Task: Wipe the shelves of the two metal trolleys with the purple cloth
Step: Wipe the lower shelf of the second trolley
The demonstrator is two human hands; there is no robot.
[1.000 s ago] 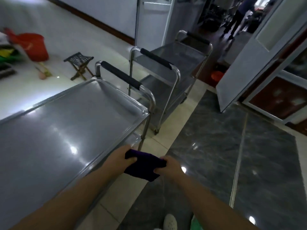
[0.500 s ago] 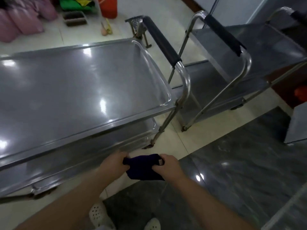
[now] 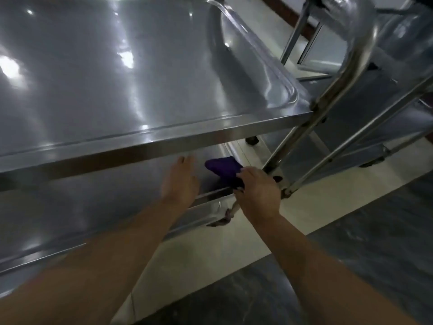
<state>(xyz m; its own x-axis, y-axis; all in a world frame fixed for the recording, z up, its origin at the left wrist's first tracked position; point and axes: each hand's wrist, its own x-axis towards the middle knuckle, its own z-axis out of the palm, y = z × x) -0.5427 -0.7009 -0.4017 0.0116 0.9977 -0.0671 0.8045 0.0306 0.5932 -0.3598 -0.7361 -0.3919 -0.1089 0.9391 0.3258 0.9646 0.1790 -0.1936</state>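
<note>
The near metal trolley's top shelf (image 3: pixel 140 78) fills the upper left, and its lower shelf (image 3: pixel 93 207) shows beneath the front rim. The purple cloth (image 3: pixel 222 168) lies on the right end of that lower shelf, gripped at its near edge by my right hand (image 3: pixel 257 193). My left hand (image 3: pixel 180 181) reaches over the lower shelf just left of the cloth, fingers straight, holding nothing. The second trolley (image 3: pixel 375 109) stands to the right behind the first one's handle post (image 3: pixel 339 85).
The first trolley's slanted frame tubes (image 3: pixel 328 158) run right beside my right hand. A castor (image 3: pixel 251 140) of the far trolley sits behind the lower shelf. Pale tiles (image 3: pixel 316 200) and dark marble floor (image 3: pixel 375 254) lie to the right and below.
I have leaned down towards the near trolley. My left hand has let go of the cloth, and my right hand has carried it onto the lower shelf's right end.
</note>
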